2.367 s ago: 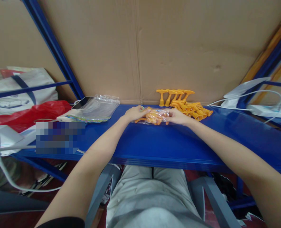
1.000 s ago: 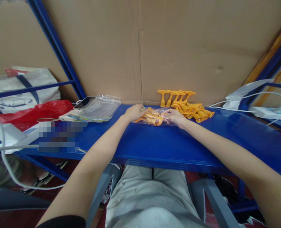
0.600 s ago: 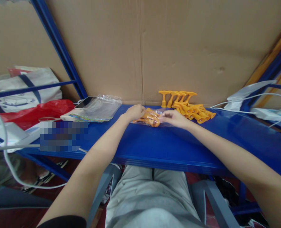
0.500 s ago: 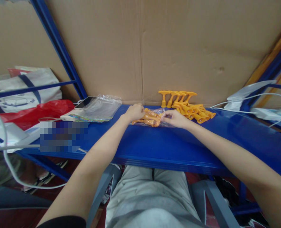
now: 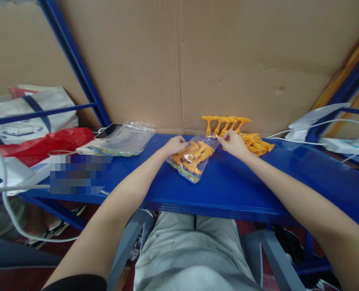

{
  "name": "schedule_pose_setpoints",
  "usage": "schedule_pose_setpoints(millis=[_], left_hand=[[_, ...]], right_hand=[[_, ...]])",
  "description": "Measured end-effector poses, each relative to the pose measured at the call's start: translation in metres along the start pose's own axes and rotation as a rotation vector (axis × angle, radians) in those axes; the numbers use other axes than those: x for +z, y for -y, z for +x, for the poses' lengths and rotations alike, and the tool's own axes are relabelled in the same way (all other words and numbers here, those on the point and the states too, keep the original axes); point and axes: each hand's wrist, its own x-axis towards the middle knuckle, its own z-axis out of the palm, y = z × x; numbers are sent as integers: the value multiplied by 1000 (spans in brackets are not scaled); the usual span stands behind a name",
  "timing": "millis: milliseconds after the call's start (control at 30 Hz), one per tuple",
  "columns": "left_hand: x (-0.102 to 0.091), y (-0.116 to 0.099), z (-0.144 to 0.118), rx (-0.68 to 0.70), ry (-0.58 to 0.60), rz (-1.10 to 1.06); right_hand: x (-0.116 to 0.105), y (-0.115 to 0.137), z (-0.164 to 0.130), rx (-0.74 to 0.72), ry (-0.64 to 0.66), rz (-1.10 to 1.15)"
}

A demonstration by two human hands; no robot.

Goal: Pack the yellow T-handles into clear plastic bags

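Filled bag (image 5: 191, 159) hangs between both hands, pinched at its top.

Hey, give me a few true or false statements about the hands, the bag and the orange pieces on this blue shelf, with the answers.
1. Both hands hold the clear bag of orange parts. True: left hand and right hand pinch its top corners.
2. The bag is empty. False: orange pieces fill it.
3. Loose orange parts lie beside the right hand. True.
4. The blue shelf backs onto a glass window. False: cardboard stands behind it.
5. A stack of clear bags lies left of the left hand. True.
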Motion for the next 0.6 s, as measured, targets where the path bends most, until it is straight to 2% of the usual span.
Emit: schedule_pose_setpoints(millis=[133,200,400,500,600], left_hand=[[-2,-1,-3,-107,120,-248],[-2,-2,-3,-149,174,-320],[10,1,3,-197,47,-438],[14,3,6,-206,50,-541],[13,6,8,-220,119,-665]], right_hand=[[3,7,-4,173,263,91],[6,10,-6,224,332,196],[14,20,-10,376,314,424],[14,23,-11,418,286,526],[12,24,-12,468,270,599]])
